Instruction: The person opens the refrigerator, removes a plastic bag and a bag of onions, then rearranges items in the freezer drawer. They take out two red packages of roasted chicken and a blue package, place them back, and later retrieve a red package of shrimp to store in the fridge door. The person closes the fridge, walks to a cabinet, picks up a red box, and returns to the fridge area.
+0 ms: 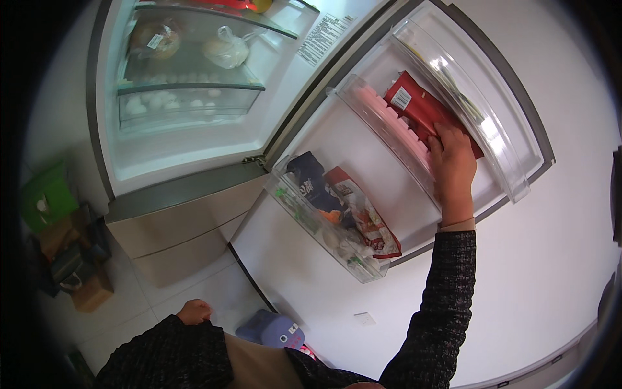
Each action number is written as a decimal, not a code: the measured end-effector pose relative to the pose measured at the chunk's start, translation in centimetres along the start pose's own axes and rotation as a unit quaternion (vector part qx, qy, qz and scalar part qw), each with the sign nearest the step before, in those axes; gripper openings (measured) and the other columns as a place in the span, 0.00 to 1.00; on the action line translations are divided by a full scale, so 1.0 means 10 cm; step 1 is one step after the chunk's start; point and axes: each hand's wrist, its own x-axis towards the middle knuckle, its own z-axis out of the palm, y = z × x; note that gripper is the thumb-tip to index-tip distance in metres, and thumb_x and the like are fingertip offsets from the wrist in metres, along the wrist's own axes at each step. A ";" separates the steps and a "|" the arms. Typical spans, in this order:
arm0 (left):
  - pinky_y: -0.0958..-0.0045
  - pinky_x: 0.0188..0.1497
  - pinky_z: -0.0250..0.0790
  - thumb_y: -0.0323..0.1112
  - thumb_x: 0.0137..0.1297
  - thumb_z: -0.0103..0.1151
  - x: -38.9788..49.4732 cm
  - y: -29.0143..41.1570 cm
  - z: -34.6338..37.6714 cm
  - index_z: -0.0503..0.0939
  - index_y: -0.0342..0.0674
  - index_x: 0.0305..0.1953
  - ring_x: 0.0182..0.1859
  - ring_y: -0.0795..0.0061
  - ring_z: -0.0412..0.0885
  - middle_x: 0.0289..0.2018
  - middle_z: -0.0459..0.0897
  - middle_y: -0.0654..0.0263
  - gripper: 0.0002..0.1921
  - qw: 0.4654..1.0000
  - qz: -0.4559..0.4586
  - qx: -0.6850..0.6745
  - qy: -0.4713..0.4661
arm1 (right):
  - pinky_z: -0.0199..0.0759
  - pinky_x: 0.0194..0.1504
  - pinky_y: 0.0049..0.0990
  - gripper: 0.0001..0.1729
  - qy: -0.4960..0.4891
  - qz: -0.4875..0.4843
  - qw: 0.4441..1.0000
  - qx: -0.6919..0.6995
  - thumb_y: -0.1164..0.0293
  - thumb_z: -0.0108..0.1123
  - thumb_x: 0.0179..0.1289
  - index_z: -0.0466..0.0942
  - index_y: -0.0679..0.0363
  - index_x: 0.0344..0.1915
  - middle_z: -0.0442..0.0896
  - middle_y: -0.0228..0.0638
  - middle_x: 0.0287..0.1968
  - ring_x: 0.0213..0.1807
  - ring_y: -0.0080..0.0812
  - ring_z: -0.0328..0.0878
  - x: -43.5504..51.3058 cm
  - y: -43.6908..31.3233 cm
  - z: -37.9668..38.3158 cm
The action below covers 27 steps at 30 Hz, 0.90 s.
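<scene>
My right hand (pixel 454 160) reaches into the middle shelf of the open refrigerator door and grips a red packet (pixel 420 99) with a white label. Beside that packet, in the same clear door shelf (pixel 359 104), stands a pink ridged plastic tray (pixel 388 119); its lower end is partly behind my hand. My left hand (pixel 195 311) hangs low near my body, fingers curled, with nothing visible in it. The lower door shelf (pixel 296 216) holds a dark blue packet (pixel 316 182), a red and white food bag (pixel 362 209) and other bagged items.
Inside the refrigerator, eggs (pixel 165 102) fill a clear drawer below a bagged round item (pixel 155 39) and a tied plastic bag (pixel 227 48). A blue-purple lidded bin (pixel 282 330) stands on the floor. Boxes and a green bag (pixel 48 194) sit at left.
</scene>
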 end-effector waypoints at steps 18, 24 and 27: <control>0.70 0.41 0.72 0.35 0.62 0.63 0.13 0.41 -0.07 0.77 0.37 0.42 0.36 0.75 0.79 0.34 0.81 0.65 0.12 0.945 0.293 0.106 0.097 | 0.75 0.38 0.30 0.17 0.113 -0.210 0.971 0.017 0.80 0.59 0.46 0.80 0.58 0.39 0.81 0.32 0.43 0.37 0.37 0.76 -0.18 -0.13 -0.06; 0.71 0.55 0.69 0.33 0.62 0.62 -0.65 3.35 0.13 0.75 0.39 0.54 0.50 0.75 0.76 0.48 0.79 0.66 0.19 0.818 0.524 0.193 0.140 | 0.75 0.40 0.32 0.16 0.114 -0.177 0.976 0.059 0.80 0.61 0.46 0.81 0.58 0.38 0.82 0.33 0.40 0.39 0.38 0.78 -0.27 -0.03 -0.01; 0.69 0.64 0.64 0.35 0.58 0.67 -1.17 4.74 0.44 0.66 0.36 0.65 0.62 0.73 0.71 0.57 0.76 0.61 0.34 0.723 0.672 0.127 0.095 | 0.73 0.41 0.31 0.13 0.096 -0.143 0.974 0.144 0.83 0.64 0.49 0.81 0.59 0.37 0.80 0.37 0.36 0.39 0.39 0.78 -0.31 0.06 -0.09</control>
